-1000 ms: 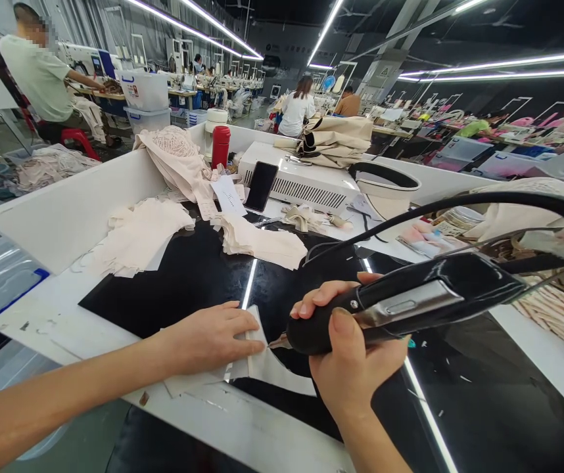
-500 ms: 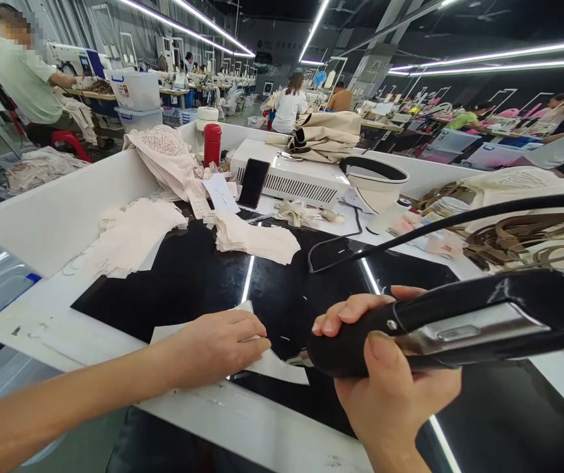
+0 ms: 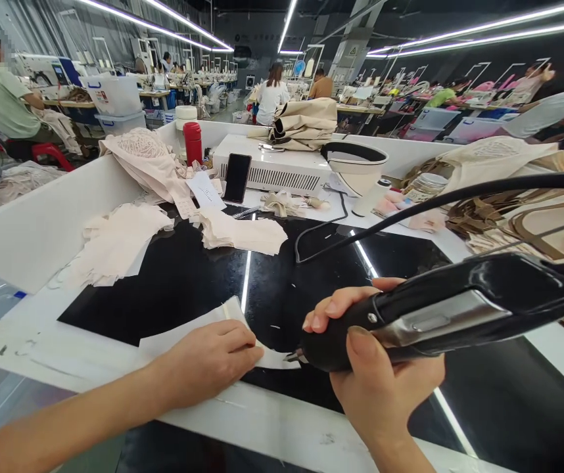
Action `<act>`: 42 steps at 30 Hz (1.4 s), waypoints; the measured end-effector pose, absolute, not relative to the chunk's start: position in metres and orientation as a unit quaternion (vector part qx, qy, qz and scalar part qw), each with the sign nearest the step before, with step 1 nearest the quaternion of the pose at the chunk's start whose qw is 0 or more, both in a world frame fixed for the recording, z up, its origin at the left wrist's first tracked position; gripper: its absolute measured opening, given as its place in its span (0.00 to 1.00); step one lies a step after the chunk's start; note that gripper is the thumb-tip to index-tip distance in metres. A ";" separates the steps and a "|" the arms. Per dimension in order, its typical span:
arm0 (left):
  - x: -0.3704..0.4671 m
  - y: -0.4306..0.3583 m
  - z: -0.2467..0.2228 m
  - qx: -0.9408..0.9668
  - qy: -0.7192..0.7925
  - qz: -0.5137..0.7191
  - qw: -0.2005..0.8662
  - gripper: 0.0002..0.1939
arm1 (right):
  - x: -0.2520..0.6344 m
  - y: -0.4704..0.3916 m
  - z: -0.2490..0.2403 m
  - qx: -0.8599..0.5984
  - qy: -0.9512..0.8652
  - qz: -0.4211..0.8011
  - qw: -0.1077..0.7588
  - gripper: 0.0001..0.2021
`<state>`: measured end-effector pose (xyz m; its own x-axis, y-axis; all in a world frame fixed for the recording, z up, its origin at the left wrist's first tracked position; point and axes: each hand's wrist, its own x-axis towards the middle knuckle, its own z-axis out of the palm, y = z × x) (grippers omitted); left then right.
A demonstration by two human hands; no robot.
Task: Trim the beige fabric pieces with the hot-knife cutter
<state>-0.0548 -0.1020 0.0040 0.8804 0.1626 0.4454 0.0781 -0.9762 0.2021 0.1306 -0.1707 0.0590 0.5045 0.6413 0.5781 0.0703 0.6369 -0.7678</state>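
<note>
The right fingers (image 3: pixel 344 301) are wrapped around the rounded front of a black handheld tool with a silver metal lever plate (image 3: pixel 434 322), its pointed metal tip (image 3: pixel 296 356) just ahead of them. The tool looks rigid, smooth and fairly heavy toward its rear, so the thick front grip seems the place to hold it.

The left fingers (image 3: pixel 240 338) are bent over a thin, flat, white curved piece of sheet material (image 3: pixel 178 338); I cannot tell whether they pinch or only press it. It lies beneath and beside them on a glossy black sheet (image 3: pixel 198 276), its narrow end reaching past them to the tip. It looks light, bendable and prone to sliding, best held flat near the tip, fingers clear.
</note>
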 end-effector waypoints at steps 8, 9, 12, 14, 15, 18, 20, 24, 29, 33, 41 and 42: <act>-0.059 -0.103 0.000 0.967 0.069 0.218 0.109 0.10 | 0.119 -0.159 0.061 -0.368 -0.444 0.196 0.793 0.19; -0.059 -0.104 -0.001 0.967 0.070 0.218 0.112 0.10 | 0.118 -0.158 0.061 -0.367 -0.444 0.199 0.792 0.20; -0.058 -0.105 -0.002 0.966 0.071 0.221 0.115 0.11 | 0.116 -0.158 0.060 -0.366 -0.448 0.209 0.789 0.20; -0.057 -0.106 -0.003 0.966 0.071 0.222 0.115 0.11 | 0.116 -0.158 0.059 -0.362 -0.453 0.211 0.787 0.19; -0.057 -0.107 -0.003 0.966 0.071 0.221 0.115 0.11 | 0.115 -0.159 0.059 -0.361 -0.455 0.212 0.786 0.19; -0.057 -0.108 -0.002 0.966 0.069 0.222 0.115 0.11 | 0.114 -0.159 0.059 -0.367 -0.455 0.211 0.784 0.18; -0.057 -0.109 0.000 0.965 0.068 0.224 0.115 0.11 | 0.114 -0.159 0.059 -0.372 -0.455 0.212 0.781 0.17; -0.057 -0.109 0.001 0.963 0.070 0.234 0.111 0.11 | 0.112 -0.155 0.060 -0.366 -0.452 0.208 0.786 0.18; -0.056 -0.108 0.000 0.961 0.072 0.244 0.112 0.11 | 0.109 -0.150 0.060 -0.365 -0.453 0.207 0.787 0.19; -0.056 -0.109 -0.001 0.960 0.080 0.249 0.104 0.10 | 0.108 -0.150 0.059 -0.375 -0.455 0.206 0.781 0.17; -0.057 -0.110 -0.004 0.954 0.096 0.262 0.106 0.09 | 0.106 -0.143 0.059 -0.341 -0.449 0.218 0.797 0.18; -0.057 -0.110 -0.005 0.954 0.098 0.262 0.108 0.09 | 0.106 -0.142 0.059 -0.336 -0.451 0.223 0.796 0.18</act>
